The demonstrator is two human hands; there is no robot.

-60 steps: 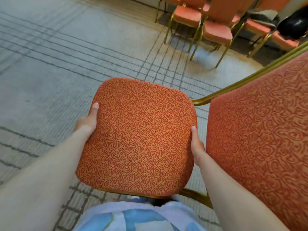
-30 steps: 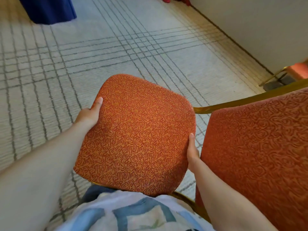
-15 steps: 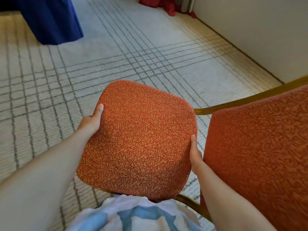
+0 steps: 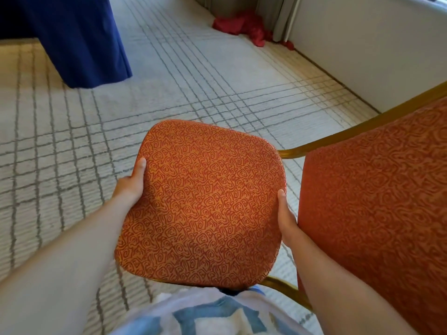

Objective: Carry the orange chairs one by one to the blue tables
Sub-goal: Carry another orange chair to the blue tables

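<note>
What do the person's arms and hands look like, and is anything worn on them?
The left forearm and right forearm are bare up to the picture's edge: no sleeves, watch or bracelet show. The left hand and right hand wear no gloves and no visible ring, though most fingers are hidden. A white top with blue shapes shows below.

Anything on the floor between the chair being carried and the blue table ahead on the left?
Nothing visible. Only carpet lies between the chair and the blue table. The red cloth lies off to the right by the wall, outside that path. The floor under the seat is hidden.
</note>
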